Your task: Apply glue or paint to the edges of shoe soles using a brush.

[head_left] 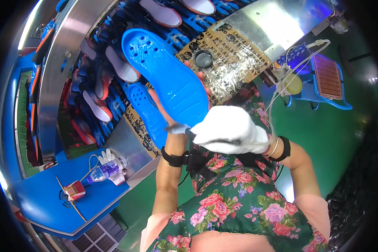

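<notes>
A large blue shoe sole (172, 82) with a wet-looking sheen and several holes at its toe end rests in my left hand (161, 110). That hand is closed around it from beneath, thumb along one edge and fingertips at the other. My right hand (229, 130), in a white glove, grips a brush (179, 129) whose pale bristles point left near the sole's heel. Most of the brush handle is hidden by the glove. A second blue sole (145, 111) lies beside my left hand. Beyond the held sole, a round dark dish (203, 59) sits on printed cardboard (235, 63).
Behind the soles, a rack (178, 40) carries several white-topped shoe pieces (161, 12). A curved metal housing (63, 54) stands left. The blue table (38, 206) holds a plastic bottle (107, 170) and a red box (74, 190). A blue-framed chair (327, 80) stands right.
</notes>
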Tool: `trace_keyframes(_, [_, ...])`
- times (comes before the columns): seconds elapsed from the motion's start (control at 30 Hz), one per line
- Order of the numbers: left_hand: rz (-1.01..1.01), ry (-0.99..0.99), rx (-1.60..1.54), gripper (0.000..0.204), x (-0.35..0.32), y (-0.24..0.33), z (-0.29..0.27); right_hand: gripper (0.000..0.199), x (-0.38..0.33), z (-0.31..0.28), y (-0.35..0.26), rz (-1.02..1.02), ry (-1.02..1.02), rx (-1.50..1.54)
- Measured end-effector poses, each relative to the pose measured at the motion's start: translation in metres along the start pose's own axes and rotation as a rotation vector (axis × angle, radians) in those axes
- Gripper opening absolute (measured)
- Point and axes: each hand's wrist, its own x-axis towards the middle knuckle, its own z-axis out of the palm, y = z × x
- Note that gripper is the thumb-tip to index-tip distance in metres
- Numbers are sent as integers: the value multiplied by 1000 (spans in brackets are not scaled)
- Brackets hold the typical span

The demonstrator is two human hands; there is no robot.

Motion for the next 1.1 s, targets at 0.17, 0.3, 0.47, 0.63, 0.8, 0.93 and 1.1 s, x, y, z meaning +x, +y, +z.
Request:
trace_keyframes(0.17, [-47, -56, 32, 113, 5, 6, 4, 20, 4, -9, 18, 69, 73, -90])
trace_keyframes(0.3, [9, -24, -135, 113, 8, 4, 12, 24, -7, -1, -5, 99, -48, 114])
trace_keyframes(0.47, [-111, -50, -6, 109, 2, 22, -8, 16, -2, -3, 14, 221, 76, 75])
trace_keyframes(0.63, [-112, -53, 12, 109, 2, 27, -8, 17, -12, -3, -2, 253, -107, 283])
trace_keyframes(0.8, [-275, 86, -47, 110, 0, 34, 16, 13, -6, -10, 11, 324, 145, 158])
trace_keyframes(0.93, [-332, 153, 138, 103, 1, 46, 7, 29, -17, -1, 2, -12, -25, -110])
trace_keyframes(1.1, [-334, 199, 132, 71, -1, 45, 7, 19, -11, -15, -10, 155, -85, 256])
